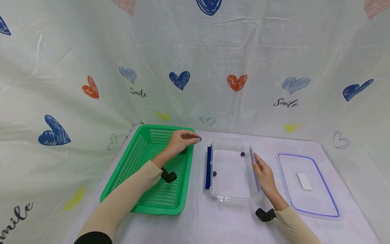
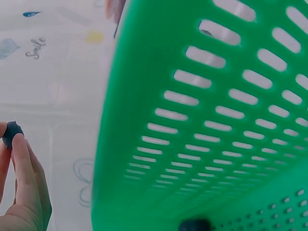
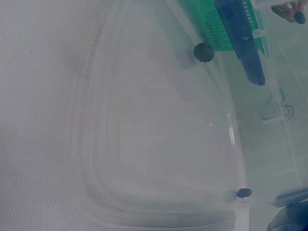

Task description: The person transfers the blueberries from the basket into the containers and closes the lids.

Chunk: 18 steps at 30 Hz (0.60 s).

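Observation:
My left hand (image 1: 178, 141) pinches a small blueberry (image 2: 13, 134) between thumb and fingertips, above the right rim of the green basket (image 1: 188, 179). My right hand (image 1: 265, 174) rests its fingers against the right side flap of a clear plastic box (image 1: 234, 196). Inside the box lie two more blueberries, one towards the back right (image 1: 242, 154) and one by the left wall (image 1: 214, 174). A blue-edged flap (image 1: 208, 167) hangs out on the box's left side. Something dark (image 2: 195, 224) shows low in the basket, mostly out of the left wrist view.
The clear lid (image 1: 310, 186) with a blue seal and a white label (image 1: 304, 181) lies flat right of the box. A sheet printed with hearts (image 1: 179, 80) rises behind the table. The basket stands on the left, its walls full of slots.

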{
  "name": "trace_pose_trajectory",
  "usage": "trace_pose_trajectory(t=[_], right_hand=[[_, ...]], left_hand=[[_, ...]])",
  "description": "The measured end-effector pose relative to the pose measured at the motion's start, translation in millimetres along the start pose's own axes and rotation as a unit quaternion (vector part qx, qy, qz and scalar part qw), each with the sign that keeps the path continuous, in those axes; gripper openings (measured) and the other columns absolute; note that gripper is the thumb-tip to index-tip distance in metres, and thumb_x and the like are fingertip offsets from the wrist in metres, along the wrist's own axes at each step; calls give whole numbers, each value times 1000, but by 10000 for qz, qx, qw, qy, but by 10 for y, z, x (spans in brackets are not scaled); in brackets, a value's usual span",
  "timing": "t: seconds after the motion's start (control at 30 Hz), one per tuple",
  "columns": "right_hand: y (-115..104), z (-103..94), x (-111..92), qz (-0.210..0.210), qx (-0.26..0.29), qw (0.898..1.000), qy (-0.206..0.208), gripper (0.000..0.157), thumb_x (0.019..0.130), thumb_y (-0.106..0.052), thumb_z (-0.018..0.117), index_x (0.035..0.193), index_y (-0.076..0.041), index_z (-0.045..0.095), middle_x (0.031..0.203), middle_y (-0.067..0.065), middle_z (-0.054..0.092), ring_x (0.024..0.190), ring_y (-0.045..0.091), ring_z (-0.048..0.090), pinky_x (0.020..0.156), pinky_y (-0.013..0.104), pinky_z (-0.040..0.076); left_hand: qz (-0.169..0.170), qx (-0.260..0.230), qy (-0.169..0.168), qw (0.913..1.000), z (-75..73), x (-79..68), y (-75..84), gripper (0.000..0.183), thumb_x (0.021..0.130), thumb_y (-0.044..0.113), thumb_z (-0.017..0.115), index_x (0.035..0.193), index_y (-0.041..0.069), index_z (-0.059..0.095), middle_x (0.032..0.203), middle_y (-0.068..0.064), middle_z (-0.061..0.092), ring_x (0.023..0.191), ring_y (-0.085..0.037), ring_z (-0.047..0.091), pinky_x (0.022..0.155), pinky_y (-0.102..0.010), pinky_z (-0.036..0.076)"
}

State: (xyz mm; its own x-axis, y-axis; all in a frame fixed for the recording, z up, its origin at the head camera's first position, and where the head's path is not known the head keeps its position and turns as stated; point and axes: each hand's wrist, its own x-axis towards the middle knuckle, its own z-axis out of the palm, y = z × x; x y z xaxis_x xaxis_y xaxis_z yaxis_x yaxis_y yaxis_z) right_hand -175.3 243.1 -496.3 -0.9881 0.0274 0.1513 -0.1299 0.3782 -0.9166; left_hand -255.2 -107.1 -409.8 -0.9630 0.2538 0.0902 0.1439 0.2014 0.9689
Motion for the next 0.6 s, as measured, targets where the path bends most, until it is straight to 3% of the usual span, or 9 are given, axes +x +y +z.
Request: trace_pose_trajectory(t=[0.1,0.6], right_hand=[[7,-10,1,-45,18,10000,9,53,108,-19,47,153,4,32,152,28,33,139,40,36,94,3,31],[27,5,15,23,-15,10000,-1,53,108,-20,47,154,3,31,153,27,33,139,39,35,95,4,31]], left_hand=[[30,-35,-80,10000,52,19,17,20,90,13,77,107,4,76,103,-8,73,98,-23,68,92,-49,53],[-74,176,-526,9984,245,87,76,23,88,19,79,107,7,76,104,-4,73,97,-18,69,89,-41,55]])
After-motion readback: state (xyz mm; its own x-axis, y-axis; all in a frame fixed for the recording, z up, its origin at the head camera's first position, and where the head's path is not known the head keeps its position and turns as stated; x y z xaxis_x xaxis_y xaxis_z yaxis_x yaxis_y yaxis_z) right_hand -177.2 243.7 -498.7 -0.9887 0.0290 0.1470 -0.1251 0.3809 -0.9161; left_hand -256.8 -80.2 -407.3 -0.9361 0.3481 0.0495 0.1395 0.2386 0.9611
